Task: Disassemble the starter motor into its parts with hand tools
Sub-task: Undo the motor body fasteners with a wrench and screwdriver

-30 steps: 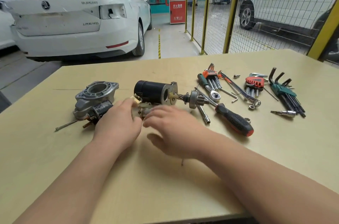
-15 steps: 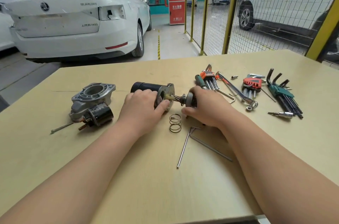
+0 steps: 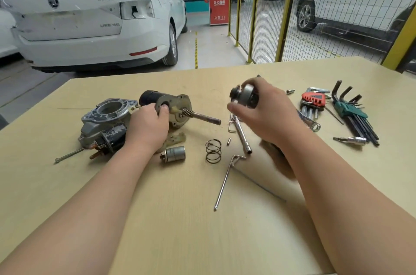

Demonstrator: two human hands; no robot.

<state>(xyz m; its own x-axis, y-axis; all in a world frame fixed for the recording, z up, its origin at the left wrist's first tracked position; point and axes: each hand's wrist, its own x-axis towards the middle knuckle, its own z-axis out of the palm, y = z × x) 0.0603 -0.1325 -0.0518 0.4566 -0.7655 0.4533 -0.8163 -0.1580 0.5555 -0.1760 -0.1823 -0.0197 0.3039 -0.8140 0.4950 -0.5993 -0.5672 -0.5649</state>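
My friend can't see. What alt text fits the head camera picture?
A right hand holds a round metal part above a wooden table, while the left hand grips the starter motor, its shaft bare. A spring lies nearby.

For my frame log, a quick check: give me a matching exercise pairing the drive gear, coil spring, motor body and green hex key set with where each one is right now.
Things:
1. drive gear
2. coil spring
3. motor body
4. green hex key set

Places:
A. gripped by the left hand
B. lying on the table between the forearms
C. on the far right side of the table
D. held in the right hand, off the shaft

Pairs: 1-D, 2-B, 3-A, 4-C
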